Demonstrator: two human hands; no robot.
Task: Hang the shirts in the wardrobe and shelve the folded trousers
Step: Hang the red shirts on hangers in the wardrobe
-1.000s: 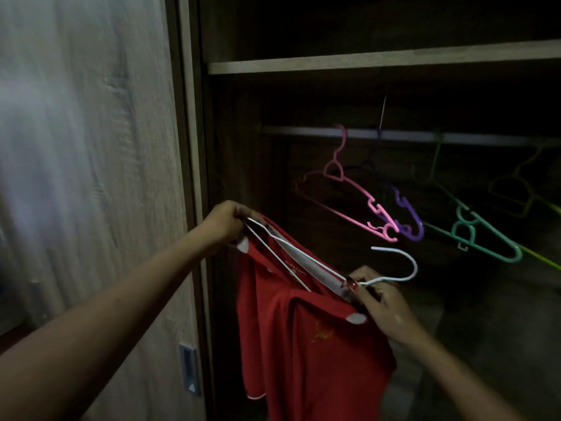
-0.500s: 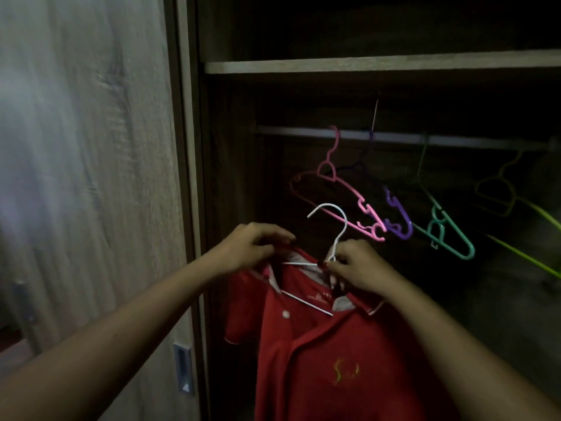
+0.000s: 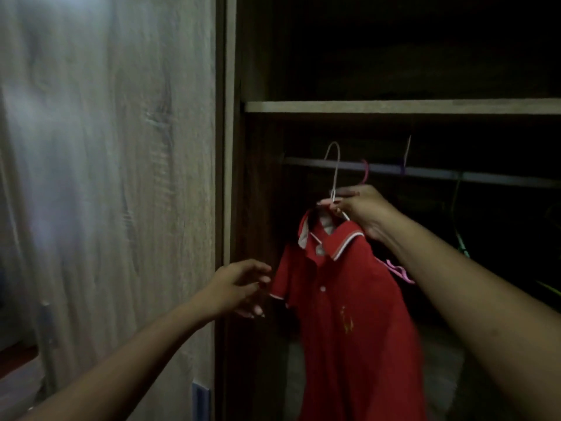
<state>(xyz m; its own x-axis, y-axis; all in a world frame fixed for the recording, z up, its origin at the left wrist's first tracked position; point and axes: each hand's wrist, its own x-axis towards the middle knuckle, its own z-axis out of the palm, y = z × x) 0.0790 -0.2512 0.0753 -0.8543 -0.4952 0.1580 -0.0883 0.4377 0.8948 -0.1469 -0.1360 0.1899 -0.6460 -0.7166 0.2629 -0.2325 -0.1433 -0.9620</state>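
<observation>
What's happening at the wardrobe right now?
A person is hanging a red polo shirt in the wardrobe. The right hand grips the white hanger at its neck, with the hook up at the rail; whether it has caught there is unclear. The left hand is open beside the shirt's sleeve. A pink hanger hangs on the rail.

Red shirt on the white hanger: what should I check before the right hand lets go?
1. Grip: right hand pinches the neck of the white hanger: ok.
2. Hook seated on the rail: it reaches above the rail, but contact is cannot tell.
3. Collar of the red shirt sits on the hanger: ok.
4. Room beside the pink hanger, close on the right: cannot tell.
5. Spare hand: left hand open beside the sleeve, holding nothing: ok.
</observation>
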